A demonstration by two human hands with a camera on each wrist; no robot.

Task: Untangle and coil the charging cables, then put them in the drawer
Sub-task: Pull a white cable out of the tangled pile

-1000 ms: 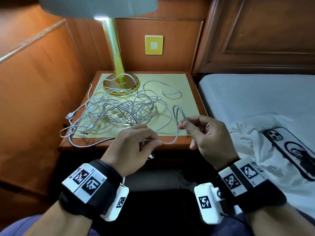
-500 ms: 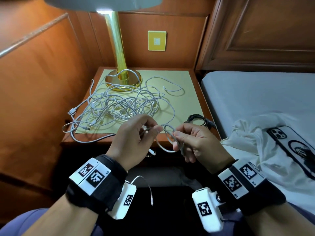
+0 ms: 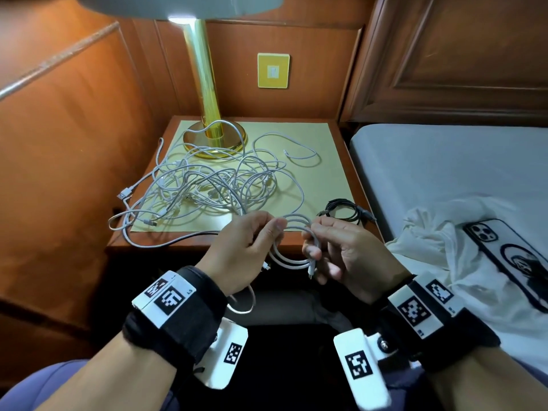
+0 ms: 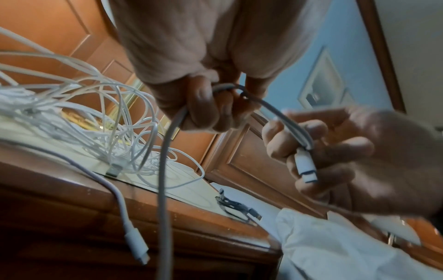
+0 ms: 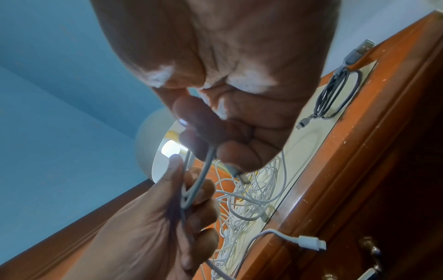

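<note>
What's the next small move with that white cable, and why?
Probably wind another loop: the left hand and right hand pinch a small coil of the white cable, whose tail hangs loose below.

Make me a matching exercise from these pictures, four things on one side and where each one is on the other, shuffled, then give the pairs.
Things:
1. white coil
2. black cable
3. phone
4. lamp

Places:
A. on the bed's white cloth
B. back of the nightstand
C. held between both hands
D. front right corner of the nightstand

Pairs: 1-C, 2-D, 3-A, 4-B
</note>
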